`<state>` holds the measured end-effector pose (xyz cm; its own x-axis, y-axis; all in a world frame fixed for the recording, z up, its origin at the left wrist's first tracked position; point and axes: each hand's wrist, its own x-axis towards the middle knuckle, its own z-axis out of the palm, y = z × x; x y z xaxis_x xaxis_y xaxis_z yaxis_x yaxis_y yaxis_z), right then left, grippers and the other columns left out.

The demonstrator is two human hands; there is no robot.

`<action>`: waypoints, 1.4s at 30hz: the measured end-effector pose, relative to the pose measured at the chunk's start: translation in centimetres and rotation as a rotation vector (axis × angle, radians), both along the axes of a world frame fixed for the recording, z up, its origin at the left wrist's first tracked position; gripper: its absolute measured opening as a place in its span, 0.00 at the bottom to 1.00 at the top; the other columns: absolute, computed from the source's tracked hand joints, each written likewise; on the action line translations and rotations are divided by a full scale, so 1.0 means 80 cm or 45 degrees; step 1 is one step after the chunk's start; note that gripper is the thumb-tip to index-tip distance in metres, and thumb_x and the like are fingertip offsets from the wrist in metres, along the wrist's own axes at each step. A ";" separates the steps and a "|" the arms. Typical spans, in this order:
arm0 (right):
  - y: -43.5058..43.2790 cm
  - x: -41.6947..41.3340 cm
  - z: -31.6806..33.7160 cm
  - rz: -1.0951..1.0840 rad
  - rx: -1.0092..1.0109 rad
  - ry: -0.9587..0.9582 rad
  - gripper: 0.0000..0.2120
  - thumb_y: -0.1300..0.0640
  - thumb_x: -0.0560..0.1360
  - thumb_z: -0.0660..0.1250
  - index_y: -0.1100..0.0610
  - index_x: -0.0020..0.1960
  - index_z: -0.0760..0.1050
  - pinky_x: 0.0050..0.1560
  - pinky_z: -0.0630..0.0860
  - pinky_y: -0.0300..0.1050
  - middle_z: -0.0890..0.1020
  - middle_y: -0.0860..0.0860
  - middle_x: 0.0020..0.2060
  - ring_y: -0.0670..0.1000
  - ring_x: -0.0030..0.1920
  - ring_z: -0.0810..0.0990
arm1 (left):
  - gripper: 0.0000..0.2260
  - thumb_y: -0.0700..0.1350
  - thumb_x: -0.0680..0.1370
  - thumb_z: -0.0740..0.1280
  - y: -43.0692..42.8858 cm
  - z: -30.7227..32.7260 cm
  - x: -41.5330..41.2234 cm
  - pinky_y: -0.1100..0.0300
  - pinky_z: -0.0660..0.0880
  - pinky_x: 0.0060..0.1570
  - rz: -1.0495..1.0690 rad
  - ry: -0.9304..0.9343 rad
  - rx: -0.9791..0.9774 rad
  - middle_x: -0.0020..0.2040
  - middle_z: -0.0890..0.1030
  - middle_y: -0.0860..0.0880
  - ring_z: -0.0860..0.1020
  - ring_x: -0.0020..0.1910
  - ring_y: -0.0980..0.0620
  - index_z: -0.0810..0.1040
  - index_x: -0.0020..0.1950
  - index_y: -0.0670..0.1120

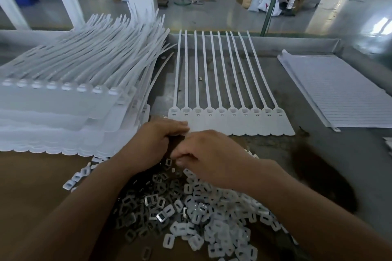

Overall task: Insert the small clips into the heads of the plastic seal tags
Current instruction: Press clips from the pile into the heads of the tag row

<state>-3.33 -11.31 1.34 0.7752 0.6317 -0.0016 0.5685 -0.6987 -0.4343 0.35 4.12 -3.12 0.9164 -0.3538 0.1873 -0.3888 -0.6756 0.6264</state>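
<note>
1. The row of seal tags (229, 118) lies flat in the middle of the frame. Their heads are in a line near the hands, and their long tails point to the far edge of the grey table (318, 165).
2. The pile of small clips (201, 207) is at the bottom middle, under both arms. It lies partly on brown cardboard (31, 186). Its bottom part is cut off by the frame.
3. The left hand (157, 140) is palm down with bent fingers. Its fingertips touch the left end of the tag row. What is under the palm is hidden, so I cannot tell if it holds anything.
4. The right hand (210, 154) is just beside the left one, at the top of the clip pile. Its fingers are curled under. I cannot tell if a clip is pinched in them.
5. One clip (168, 162) shows in the dark gap below the two hands.
6. A big stack of tags (63, 101) fills the left side, close to the left hand. There is little room there.
7. On the right, bare table lies between the tag row and a white ribbed sheet (339, 91), so there is more room.
8. A low wall (297, 45) runs along the far edge of the table.
9. The tags in the big stack are blurry.
</note>
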 end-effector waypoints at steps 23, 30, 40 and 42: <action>-0.021 0.035 -0.003 -0.372 0.489 0.095 0.06 0.58 0.77 0.62 0.54 0.41 0.71 0.37 0.76 0.39 0.80 0.50 0.34 0.47 0.35 0.79 | 0.22 0.31 0.71 0.55 -0.009 0.003 -0.004 0.80 0.60 0.54 -0.123 -0.195 0.155 0.57 0.76 0.56 0.67 0.53 0.69 0.79 0.57 0.48; -0.040 0.074 -0.003 -0.581 0.446 0.185 0.07 0.63 0.71 0.69 0.53 0.38 0.75 0.38 0.77 0.36 0.80 0.47 0.33 0.45 0.37 0.81 | 0.20 0.38 0.77 0.60 -0.015 -0.003 -0.001 0.87 0.41 0.50 -0.126 -0.186 0.452 0.68 0.69 0.56 0.64 0.66 0.61 0.70 0.67 0.52; 0.018 0.121 -0.005 -0.581 0.525 0.252 0.04 0.61 0.71 0.71 0.56 0.46 0.82 0.38 0.73 0.31 0.82 0.48 0.41 0.43 0.38 0.78 | 0.19 0.40 0.78 0.56 -0.021 0.004 -0.009 0.68 0.61 0.62 -0.086 -0.188 0.468 0.66 0.72 0.55 0.69 0.63 0.59 0.70 0.67 0.54; 0.025 0.127 -0.008 -0.638 0.554 0.386 0.04 0.62 0.72 0.69 0.54 0.42 0.81 0.37 0.72 0.34 0.83 0.51 0.43 0.44 0.38 0.78 | 0.18 0.41 0.78 0.55 -0.020 0.004 -0.008 0.68 0.61 0.62 -0.083 -0.196 0.467 0.66 0.72 0.55 0.69 0.64 0.58 0.71 0.66 0.53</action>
